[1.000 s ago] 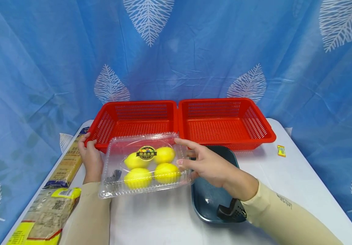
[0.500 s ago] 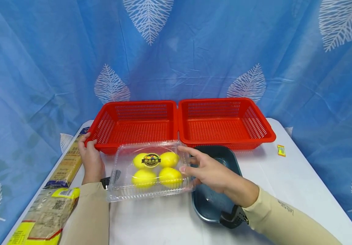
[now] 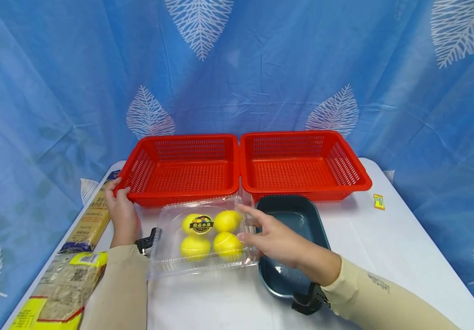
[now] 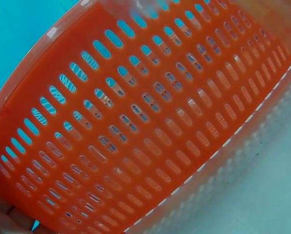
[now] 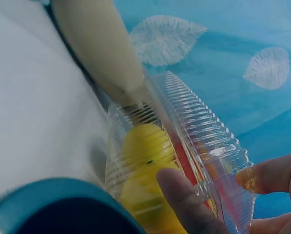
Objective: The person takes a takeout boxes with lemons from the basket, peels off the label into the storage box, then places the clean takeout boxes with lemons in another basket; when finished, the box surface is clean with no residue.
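Note:
A clear plastic clamshell box (image 3: 168, 231) holds several yellow lemons (image 3: 227, 222) and bears a dark round label on its lid. My right hand (image 3: 284, 243) grips the box by its right side, thumb and fingers apart on its edges; the thumb (image 5: 177, 192) shows against it in the right wrist view. My left hand (image 3: 123, 217) holds the front left corner of the left red basket (image 3: 167, 198), its fingers over the rim. In the left wrist view, the slotted wall of that basket (image 4: 150, 112) fills most of the picture, with fingertips at the lower left.
A second red basket (image 3: 303, 190) stands right of the first. A dark teal tray (image 3: 276, 279) lies partly under my right forearm. A long yellow packet (image 3: 88, 224) and a bag with yellow ends (image 3: 61, 288) line the left edge. A small yellow packet (image 3: 379, 202) lies right.
My right hand has brought the lemon box slightly nearer, lower and to the right. The left hand stays at the basket corner.

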Available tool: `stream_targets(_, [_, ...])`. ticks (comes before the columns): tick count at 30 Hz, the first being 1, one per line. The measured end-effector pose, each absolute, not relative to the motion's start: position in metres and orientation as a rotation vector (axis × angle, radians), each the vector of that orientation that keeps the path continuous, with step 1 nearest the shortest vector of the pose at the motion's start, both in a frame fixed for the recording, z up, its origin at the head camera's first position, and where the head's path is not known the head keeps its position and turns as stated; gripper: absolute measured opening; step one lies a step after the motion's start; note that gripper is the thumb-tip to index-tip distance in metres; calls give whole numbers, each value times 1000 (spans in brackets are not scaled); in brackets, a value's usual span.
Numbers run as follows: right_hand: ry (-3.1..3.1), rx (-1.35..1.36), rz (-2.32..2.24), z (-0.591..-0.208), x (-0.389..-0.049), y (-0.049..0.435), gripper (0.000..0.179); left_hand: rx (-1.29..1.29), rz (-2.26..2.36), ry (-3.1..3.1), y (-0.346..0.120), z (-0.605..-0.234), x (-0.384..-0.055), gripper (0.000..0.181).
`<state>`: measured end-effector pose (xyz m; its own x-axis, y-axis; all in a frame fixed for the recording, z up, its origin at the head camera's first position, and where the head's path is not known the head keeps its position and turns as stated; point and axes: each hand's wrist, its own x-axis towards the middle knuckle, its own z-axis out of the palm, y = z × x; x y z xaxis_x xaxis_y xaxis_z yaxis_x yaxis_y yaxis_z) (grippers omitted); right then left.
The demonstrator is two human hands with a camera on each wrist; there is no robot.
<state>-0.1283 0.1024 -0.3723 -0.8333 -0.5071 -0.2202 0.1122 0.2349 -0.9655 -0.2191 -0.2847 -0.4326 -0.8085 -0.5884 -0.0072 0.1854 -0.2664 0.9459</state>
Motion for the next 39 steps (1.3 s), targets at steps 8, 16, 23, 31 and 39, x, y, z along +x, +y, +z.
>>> stream_targets(8, [2171, -397, -1507, -371, -127, 96, 79, 479, -2112, -1503, -286, -433, -219, 41])
stream_targets(16, [2214, -408, -1433, -373, -126, 88, 87, 451, -2135, -1512, -288, -431, -218, 41])
stream_targets(23, [2174, -365, -1537, -376, -121, 81, 89, 408, -2146, -1528, -288, -433, -216, 41])
stream_targets(31, [2287, -320, -1573, -385, -114, 69, 83, 398, -2161, -1513, -289, -433, -216, 42])
stream_targets(39, [2344, -354, -1554, -390, -113, 67, 81, 415, -2138, -1543, -292, -436, -218, 44])
